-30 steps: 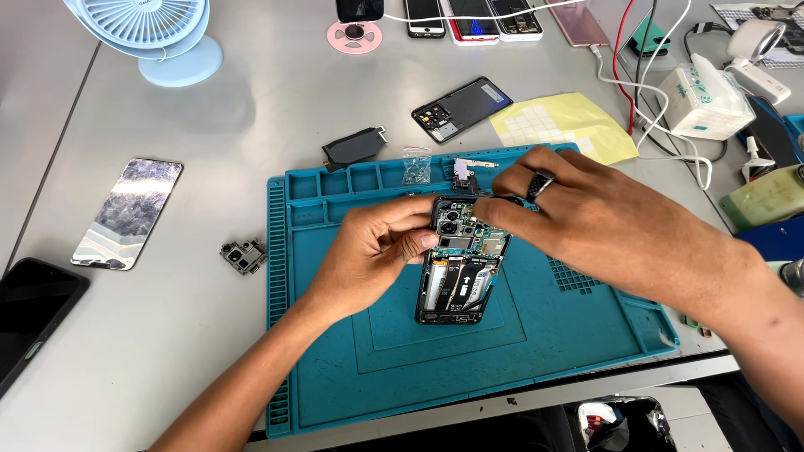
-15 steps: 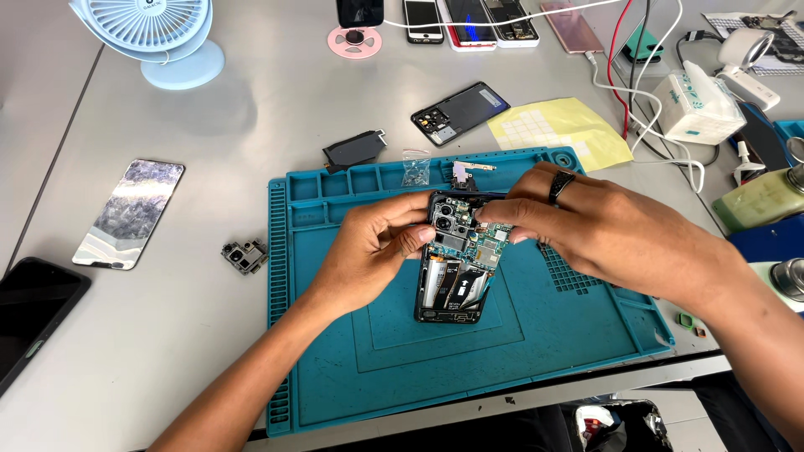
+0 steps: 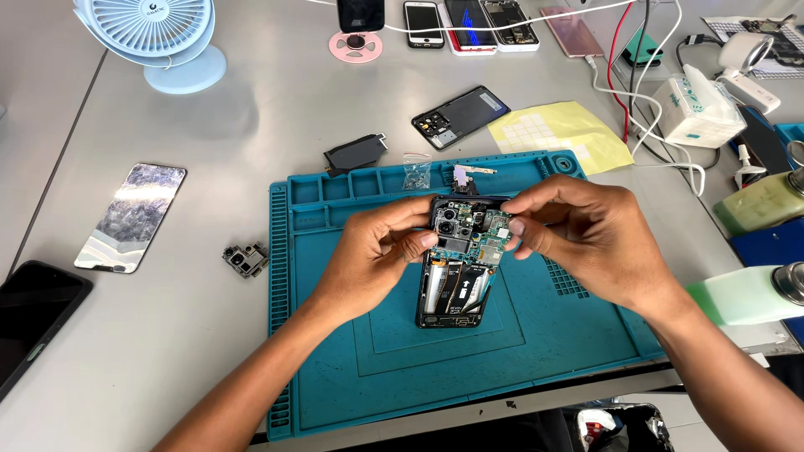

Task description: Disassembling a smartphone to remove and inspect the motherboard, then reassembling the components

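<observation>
**Both hands meet at the top of the open phone**

I see my left hand curled, its thumb and fingers pinching the left side of the open phone near the camera part. My right hand comes in from the other side. Its fingertips are pressed together on the green board at the phone's top right corner. I cannot tell if they hold a tiny piece there.

The phone lies flat on the blue mat, right between my two hands. Its long side runs away from me, with the top end far and the bottom end near. Both hands touch the far end. The near end is bare, so neither hand is closer than the other.

Past the hands, a small bag of screws and a little flat part sit in the mat's far trays. On the grey bench, a black back cover lies beyond the mat, a loose camera block lies just left of it, and a shiny glass panel lies further left. A pale blue fan stands at the far left.
</observation>
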